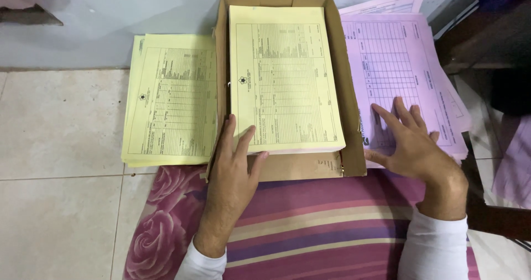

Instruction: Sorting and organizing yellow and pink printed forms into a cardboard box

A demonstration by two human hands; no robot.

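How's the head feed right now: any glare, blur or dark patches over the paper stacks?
Head view: soft, even light with no glare on the yellow stack in the cardboard box, the yellow stack on the floor or the lilac sheets. Left hand and right hand look sharp. The form print is too fine to read, and the far right edge falls into deep shadow.

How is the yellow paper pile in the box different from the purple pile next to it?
The yellow stack sits inside the cardboard box, squared up neatly; the purple pile lies outside, to the right of the box, its sheets fanned and crooked. The left hand touches the yellow stack's near corner, while the right hand lies flat on the purple pile. Both carry printed table forms.
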